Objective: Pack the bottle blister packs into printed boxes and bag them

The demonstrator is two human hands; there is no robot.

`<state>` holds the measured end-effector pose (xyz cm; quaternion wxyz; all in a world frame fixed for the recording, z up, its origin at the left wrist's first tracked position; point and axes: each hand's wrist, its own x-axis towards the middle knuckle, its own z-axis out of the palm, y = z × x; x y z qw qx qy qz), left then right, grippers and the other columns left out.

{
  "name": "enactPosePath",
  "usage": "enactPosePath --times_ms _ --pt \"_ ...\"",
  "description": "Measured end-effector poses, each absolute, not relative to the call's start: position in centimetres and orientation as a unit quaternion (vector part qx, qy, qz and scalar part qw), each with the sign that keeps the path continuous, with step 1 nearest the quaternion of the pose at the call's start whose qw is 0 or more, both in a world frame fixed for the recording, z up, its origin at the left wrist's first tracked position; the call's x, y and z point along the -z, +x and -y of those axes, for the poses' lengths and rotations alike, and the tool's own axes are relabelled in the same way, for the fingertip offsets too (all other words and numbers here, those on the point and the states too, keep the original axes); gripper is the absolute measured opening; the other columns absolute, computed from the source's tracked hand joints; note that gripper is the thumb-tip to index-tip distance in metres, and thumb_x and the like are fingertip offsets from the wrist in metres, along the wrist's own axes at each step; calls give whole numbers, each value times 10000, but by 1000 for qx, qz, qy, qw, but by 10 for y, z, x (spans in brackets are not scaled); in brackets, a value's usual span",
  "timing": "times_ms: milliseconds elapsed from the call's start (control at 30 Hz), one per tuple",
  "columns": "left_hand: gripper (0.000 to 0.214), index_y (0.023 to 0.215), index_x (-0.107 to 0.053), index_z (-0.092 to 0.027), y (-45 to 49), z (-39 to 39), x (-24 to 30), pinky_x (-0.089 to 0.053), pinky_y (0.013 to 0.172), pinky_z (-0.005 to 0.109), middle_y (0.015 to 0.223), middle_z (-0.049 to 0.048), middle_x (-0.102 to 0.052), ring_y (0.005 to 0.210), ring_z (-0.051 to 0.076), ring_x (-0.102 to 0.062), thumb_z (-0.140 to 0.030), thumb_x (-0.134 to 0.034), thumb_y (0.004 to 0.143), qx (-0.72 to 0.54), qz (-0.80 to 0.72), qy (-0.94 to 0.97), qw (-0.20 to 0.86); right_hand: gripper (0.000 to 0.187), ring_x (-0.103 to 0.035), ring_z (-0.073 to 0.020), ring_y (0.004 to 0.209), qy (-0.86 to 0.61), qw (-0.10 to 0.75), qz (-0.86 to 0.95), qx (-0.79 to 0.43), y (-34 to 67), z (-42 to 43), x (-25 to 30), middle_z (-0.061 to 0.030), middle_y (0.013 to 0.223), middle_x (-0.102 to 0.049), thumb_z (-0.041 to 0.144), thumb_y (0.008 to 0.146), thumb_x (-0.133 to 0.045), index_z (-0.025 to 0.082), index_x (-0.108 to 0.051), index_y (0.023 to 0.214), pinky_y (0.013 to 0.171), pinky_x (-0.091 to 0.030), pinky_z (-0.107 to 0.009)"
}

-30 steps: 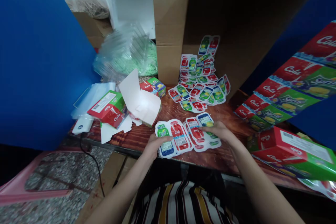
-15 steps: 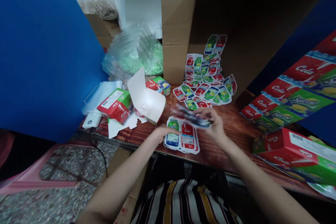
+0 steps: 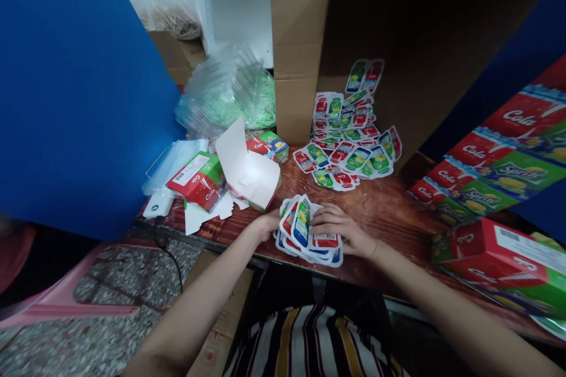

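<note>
A loose stack of printed Cola and Sprite twin packets (image 3: 302, 221), with white scalloped borders, lies at the front edge of the wooden table. My left hand (image 3: 268, 224) grips its left side, the fingertips hidden behind the packets. From the right, my right hand (image 3: 336, 225) has its bent fingers closed over the upper packets, several of which stand tilted and uneven. Beyond my hands, a pile of the same packets (image 3: 349, 156) spills out of a large cardboard box (image 3: 295, 53).
Left of my hands stand an open white-lined carton (image 3: 260, 179) and a closed Cola-Sprite box (image 3: 198, 179). Clear plastic trays (image 3: 225, 79) are heaped behind. On the right are stacked printed boxes (image 3: 495, 159) and a larger carton (image 3: 499, 265). A blue partition (image 3: 79, 88) rises at left.
My right hand has brought its packets down and left onto the stack. My left hand has shifted slightly left to the stack's side. The stack is now taller and less even.
</note>
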<state>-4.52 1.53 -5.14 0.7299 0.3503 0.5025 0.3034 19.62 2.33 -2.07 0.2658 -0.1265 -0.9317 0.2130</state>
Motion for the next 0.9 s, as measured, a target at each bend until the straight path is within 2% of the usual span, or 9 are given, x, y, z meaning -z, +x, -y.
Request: enactPosePath --times_ms 100,167,267,400,467,533,667,733,900 --pt "543 918 -702 -141 -51 -13 49 -528 728 328 788 65 -743 766 232 -678 -128 -876 404 -303 -487 356 737 309 -517 -230 1134 -114 262 937 -203 197 -26 21 -66 1100 -666 437 918 -499 270 -643 1135 1084 -238 -486" --pt "546 936 -698 -142 -55 -11 47 -519 765 326 826 69 -746 799 234 -680 -164 -882 421 -307 -474 353 746 319 -500 -233 1150 -115 260 938 -198 198 -26 23 -68 1103 -667 451 923 -485 267 -654 1122 1084 -234 -488" --pt "503 946 -696 -139 -60 -9 44 -515 793 344 872 88 -745 841 254 -686 -353 -856 520 -300 -448 340 770 351 -486 -234 1159 -120 256 940 -192 200 -26 25 -71 1106 -667 476 935 -443 264 -665 1106 1084 -232 -490" --pt "637 1004 -685 -169 -57 -8 37 -519 819 383 966 92 -736 946 281 -673 -697 -647 650 -303 -418 296 804 337 -442 -243 1200 -115 205 957 -168 202 -26 16 -69 1135 -659 447 938 -446 271 -661 1129 1088 -212 -499" --pt "686 1020 -681 -177 -51 -6 31 -521 830 396 986 87 -733 978 286 -662 -749 -601 651 -313 -425 272 805 305 -407 -252 1231 -109 163 969 -148 203 -27 8 -55 1170 -649 409 923 -489 294 -652 1154 1100 -177 -516" --pt "641 1031 -678 -179 -44 -3 24 -524 832 386 987 82 -735 979 276 -661 -688 -668 642 -326 -458 264 784 291 -378 -259 1253 -100 130 978 -129 202 -28 0 -34 1201 -639 361 913 -516 319 -644 1171 1109 -150 -534" --pt "564 1096 -665 -188 -30 3 12 -523 844 354 1040 82 -724 971 249 -666 -403 -834 603 -337 -478 318 747 321 -324 -272 1288 -87 99 986 -103 201 -30 -5 1 1240 -625 252 896 -536 341 -630 1190 1110 -148 -561" --pt "556 1086 -672 -174 -24 5 10 -530 815 352 1020 92 -727 922 247 -678 -302 -853 576 -346 -472 349 732 347 -311 -275 1298 -92 98 986 -94 200 -30 -4 8 1260 -614 209 876 -557 340 -629 1189 1110 -151 -571" --pt "470 939 -694 -112 -19 8 15 -548 693 350 822 89 -737 708 227 -684 -130 -819 486 -383 -516 309 701 405 -249 -282 1362 -140 116 980 -86 207 -26 4 1 1335 -561 183 882 -539 355 -583 1247 1101 -182 -598"
